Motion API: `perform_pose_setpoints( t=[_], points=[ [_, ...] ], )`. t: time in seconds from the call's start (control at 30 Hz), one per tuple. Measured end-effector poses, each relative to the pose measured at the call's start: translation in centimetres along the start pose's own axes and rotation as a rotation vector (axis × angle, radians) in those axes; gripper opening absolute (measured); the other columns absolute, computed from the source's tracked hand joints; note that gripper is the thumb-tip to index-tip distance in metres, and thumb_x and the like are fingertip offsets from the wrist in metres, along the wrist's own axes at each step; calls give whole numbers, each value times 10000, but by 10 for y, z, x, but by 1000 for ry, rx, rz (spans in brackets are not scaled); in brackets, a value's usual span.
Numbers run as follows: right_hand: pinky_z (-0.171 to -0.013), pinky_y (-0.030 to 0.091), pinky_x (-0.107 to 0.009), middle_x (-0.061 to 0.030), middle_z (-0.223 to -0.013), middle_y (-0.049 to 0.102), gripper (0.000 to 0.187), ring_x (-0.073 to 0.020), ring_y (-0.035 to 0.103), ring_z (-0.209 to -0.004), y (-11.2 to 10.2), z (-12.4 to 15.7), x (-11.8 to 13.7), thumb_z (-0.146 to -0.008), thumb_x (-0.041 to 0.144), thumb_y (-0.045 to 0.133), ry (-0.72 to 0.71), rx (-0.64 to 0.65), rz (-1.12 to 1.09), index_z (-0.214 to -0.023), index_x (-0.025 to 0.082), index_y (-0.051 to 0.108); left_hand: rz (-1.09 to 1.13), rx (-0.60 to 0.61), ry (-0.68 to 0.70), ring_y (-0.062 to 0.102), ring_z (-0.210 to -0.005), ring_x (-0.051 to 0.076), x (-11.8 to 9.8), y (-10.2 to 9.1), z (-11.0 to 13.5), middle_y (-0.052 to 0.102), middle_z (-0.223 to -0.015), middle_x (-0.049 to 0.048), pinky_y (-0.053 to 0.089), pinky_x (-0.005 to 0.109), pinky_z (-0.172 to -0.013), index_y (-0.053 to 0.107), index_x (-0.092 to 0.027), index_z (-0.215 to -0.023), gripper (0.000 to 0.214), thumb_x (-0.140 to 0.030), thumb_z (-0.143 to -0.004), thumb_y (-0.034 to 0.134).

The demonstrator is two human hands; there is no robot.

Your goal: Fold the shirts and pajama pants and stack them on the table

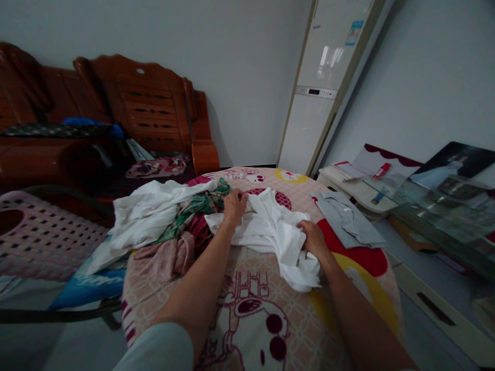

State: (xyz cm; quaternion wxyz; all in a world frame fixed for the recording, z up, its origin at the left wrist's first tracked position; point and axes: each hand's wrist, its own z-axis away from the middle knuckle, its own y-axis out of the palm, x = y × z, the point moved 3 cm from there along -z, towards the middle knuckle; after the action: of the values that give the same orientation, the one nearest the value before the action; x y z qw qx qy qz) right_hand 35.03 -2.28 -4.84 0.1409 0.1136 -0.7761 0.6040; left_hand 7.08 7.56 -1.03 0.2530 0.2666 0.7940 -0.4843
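A crumpled white garment [273,232] lies in the middle of a table covered with a pink cartoon-print cloth [251,319]. My left hand [234,204] is closed on the garment's far edge. My right hand [312,239] grips its near right side, fingers curled into the fabric. To the left sits a heap of clothes: a white piece [149,211], a green patterned one [197,203] and a dusty pink one [166,257]. A folded grey shirt [348,221] rests flat on the table's right side, apart from my hands.
A pink perforated plastic chair [42,237] stands at the left. Behind it is a dark wooden bench [147,103] with clothes on it. A tall white air conditioner [325,87] stands in the corner. A glass-topped low cabinet [444,216] with papers lines the right wall.
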Motion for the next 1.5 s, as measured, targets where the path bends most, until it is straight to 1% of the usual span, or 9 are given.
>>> perform_pose_setpoints(
  t=[0.1,0.23,0.4,0.6,0.73,0.87,1.1,1.3,1.5],
  points=[
    [-691,430,-267,-94,-833,733,182,-210,659,-811,4,-3,1,-749,147,556,-3,-14,-40,-828,171,719,11,-164,-146,629,-816,213,15,-17,-7,674,-822,77,459,316,-821,595,-175,-787,137,-233,-844,485],
    [-671,459,-275,-74,-751,722,233,-210,658,-736,-8,-8,-23,-710,178,515,136,-194,-209,-816,164,722,73,-374,-305,606,-826,211,41,-39,-14,632,-806,58,459,341,-866,500,-203,-744,97,-182,-832,465],
    [-702,487,-293,-69,-741,724,226,-214,664,-740,-30,-22,-45,-694,178,510,183,-405,-278,-780,175,719,222,-532,-306,581,-797,186,47,-50,-17,571,-763,19,457,332,-851,457,-211,-736,129,-172,-856,481],
    [-394,391,-230,30,-415,506,105,-158,535,-389,-48,-88,-25,-698,103,562,464,-301,-640,-731,166,639,318,-602,-246,541,-747,166,41,-51,-18,530,-724,-4,437,316,-806,475,-199,-740,148,-174,-883,505],
    [-464,482,-195,45,-534,559,152,-118,608,-483,-79,-144,6,-809,112,487,439,-420,-803,-903,165,595,344,-597,-186,542,-749,157,37,-47,-18,561,-754,-1,440,297,-802,504,-191,-777,122,-195,-898,489],
    [-663,560,-226,16,-788,674,240,-113,676,-723,-93,-170,20,-751,118,560,193,-584,-985,-975,178,623,263,-425,-109,599,-832,180,32,-35,-20,643,-871,36,456,295,-826,554,-188,-872,68,-219,-890,496],
    [-775,547,-313,-38,-843,751,289,-203,689,-828,-29,-110,-4,-689,198,577,200,-177,-576,-926,156,736,-165,133,-92,655,-1004,287,36,-11,-17,701,-1010,136,469,333,-867,605,-148,-1048,279,-246,-790,648],
    [-829,510,-310,-79,-893,762,273,-221,698,-883,-15,-55,-19,-714,269,666,197,-104,-229,-947,163,759,-280,267,-75,646,-1102,305,31,-11,-6,686,-1163,176,469,330,-886,451,-134,-1377,677,-305,-771,699],
    [-840,502,-316,-118,-1021,752,419,-218,693,-911,-7,-57,-14,-741,287,688,244,-4,-250,-1131,138,725,-102,298,-71,645,-1132,289,36,-9,-3,656,-1262,172,452,333,-949,238,-169,-1542,957,-271,-727,730]
  ],
)
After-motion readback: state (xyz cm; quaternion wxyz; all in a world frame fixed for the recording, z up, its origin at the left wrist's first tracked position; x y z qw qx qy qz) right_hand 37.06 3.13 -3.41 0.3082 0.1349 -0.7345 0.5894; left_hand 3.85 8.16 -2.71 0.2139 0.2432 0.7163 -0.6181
